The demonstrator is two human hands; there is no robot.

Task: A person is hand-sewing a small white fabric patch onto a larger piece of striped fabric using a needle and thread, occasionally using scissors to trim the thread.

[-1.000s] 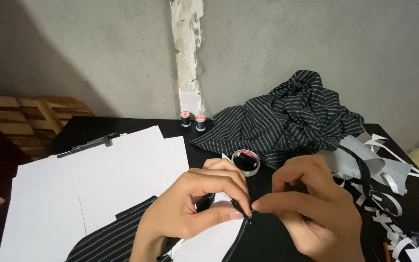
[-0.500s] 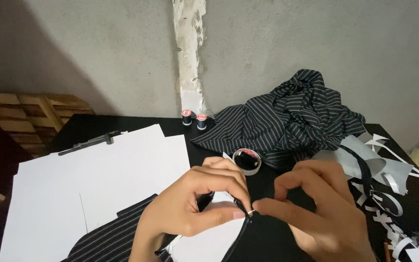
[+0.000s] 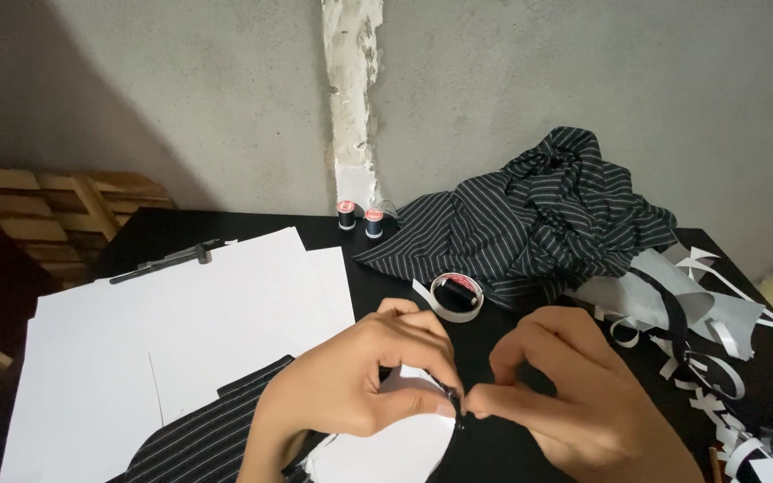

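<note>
Both hands pinch at one spot: the left hand (image 3: 351,394) and right hand (image 3: 574,402) close their fingertips on the dark edge of a white curved piece (image 3: 386,447), at 6 o'clock on the black table (image 3: 386,268). It may be a pin between them; too small to tell. A slip there could prick a finger or shift the soft striped cloth (image 3: 199,443) under the stiff white. At 1 o'clock lies crumpled striped fabric (image 3: 539,215), with a tape roll (image 3: 456,295) before it; smooth paper sheets (image 3: 181,331) spread at 9.
</note>
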